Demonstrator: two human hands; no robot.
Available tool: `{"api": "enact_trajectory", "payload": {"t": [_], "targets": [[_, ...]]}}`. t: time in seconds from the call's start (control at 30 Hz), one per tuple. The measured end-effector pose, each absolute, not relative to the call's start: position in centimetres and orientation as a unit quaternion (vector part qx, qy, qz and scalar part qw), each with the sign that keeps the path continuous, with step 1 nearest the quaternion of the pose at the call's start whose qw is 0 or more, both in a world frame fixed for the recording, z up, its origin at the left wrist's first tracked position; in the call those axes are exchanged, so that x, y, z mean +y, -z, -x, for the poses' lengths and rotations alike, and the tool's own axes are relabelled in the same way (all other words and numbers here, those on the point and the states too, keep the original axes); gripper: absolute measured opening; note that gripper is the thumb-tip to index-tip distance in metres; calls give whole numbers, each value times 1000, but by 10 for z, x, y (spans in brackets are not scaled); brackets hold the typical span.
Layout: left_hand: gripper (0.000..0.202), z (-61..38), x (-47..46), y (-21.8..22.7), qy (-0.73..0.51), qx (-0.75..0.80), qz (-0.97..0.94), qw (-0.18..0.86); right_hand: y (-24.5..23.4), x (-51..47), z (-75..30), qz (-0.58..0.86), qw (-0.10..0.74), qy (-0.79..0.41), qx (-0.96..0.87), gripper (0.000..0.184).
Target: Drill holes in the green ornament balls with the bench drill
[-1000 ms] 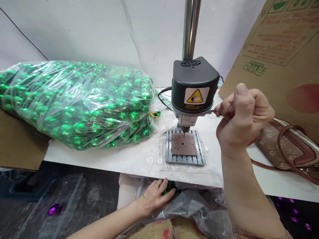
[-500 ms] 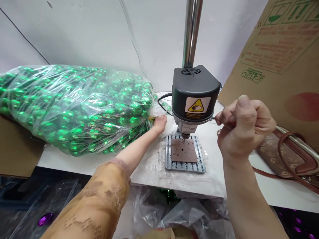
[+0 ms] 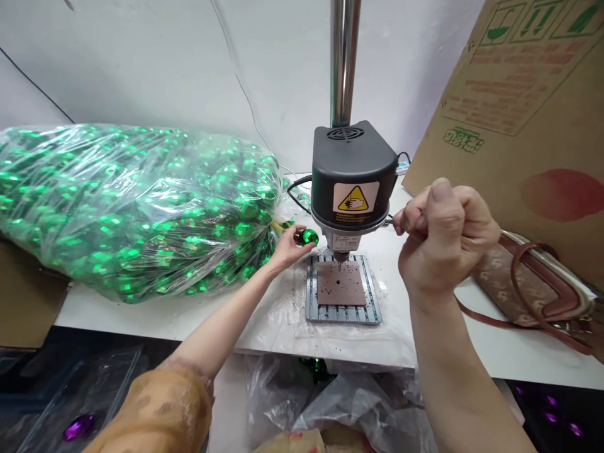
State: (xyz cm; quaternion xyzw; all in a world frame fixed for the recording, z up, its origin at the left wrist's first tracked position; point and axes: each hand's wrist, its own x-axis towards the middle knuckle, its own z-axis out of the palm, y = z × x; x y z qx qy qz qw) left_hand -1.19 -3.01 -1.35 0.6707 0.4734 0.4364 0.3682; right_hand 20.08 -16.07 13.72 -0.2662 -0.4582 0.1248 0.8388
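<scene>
Between the thumb and fingers of my left hand (image 3: 286, 248) is a shiny green faceted ball (image 3: 310, 237). It is held just left of the small drill press (image 3: 356, 151), above the table. My right hand (image 3: 446, 236) is a fist at the machine's right side, wrapped round the thin feed lever (image 3: 389, 219); most of the lever is hidden in the hand. Under the drill chuck (image 3: 341, 256), a brown square pad (image 3: 340, 290) with a dark hole lies on the slotted grey base (image 3: 372, 311). Dark crumbs are scattered over the pad and base.
A big clear bag of green faceted balls (image 3: 141, 207) fills the table's left side. At right stand a cardboard box (image 3: 509, 126) and a brown handbag (image 3: 514, 289). A clear plastic bag (image 3: 353, 409) hangs below the front edge. A purple ball (image 3: 79, 427) lies lower left.
My left hand has turned and come away from beside the big bag, and the green ball now shows in its fingers. My right hand keeps its grip on the lever. The view has shifted slightly.
</scene>
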Motion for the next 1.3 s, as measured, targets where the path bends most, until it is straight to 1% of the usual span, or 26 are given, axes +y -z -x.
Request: {"api": "enact_trajectory", "payload": {"t": [0.07, 0.13, 0.23, 0.3, 0.5, 0.73, 0.8, 0.87, 0.93, 1.0, 1.3], "targets": [[61, 15, -60, 23, -445, 441, -625, 466, -137, -161, -200, 267, 841, -129, -452, 44], [66, 14, -85, 31, -444, 406, -590, 538, -137, -160, -199, 265, 845, -124, -447, 44], [74, 6, -107, 40, -421, 390, -586, 572, -136, -160, -199, 263, 848, -117, -445, 44], [76, -1, -113, 42, -412, 392, -599, 564, -135, -159, -200, 264, 846, -120, -447, 43], [75, -14, -117, 45, -424, 385, -631, 523, -134, -160, -202, 279, 833, -129, -459, 46], [57, -26, -123, 42, -426, 388, -713, 399, -134, -159, -201, 267, 838, -129, -458, 45], [53, -31, -127, 43, -432, 398, -715, 379, -134, -159, -201, 265, 838, -125, -460, 45], [52, -36, -131, 47, -437, 400, -696, 406, -134, -159, -201, 265, 837, -123, -462, 46], [55, -40, -135, 51, -438, 392, -669, 455, -134, -159, -201, 271, 834, -122, -465, 46], [58, -43, -137, 54, -442, 384, -651, 483, -134, -160, -202, 277, 829, -121, -470, 46], [61, -45, -136, 57, -452, 397, -648, 466, -126, -164, -202, 233, 837, -116, -481, 45]]}}
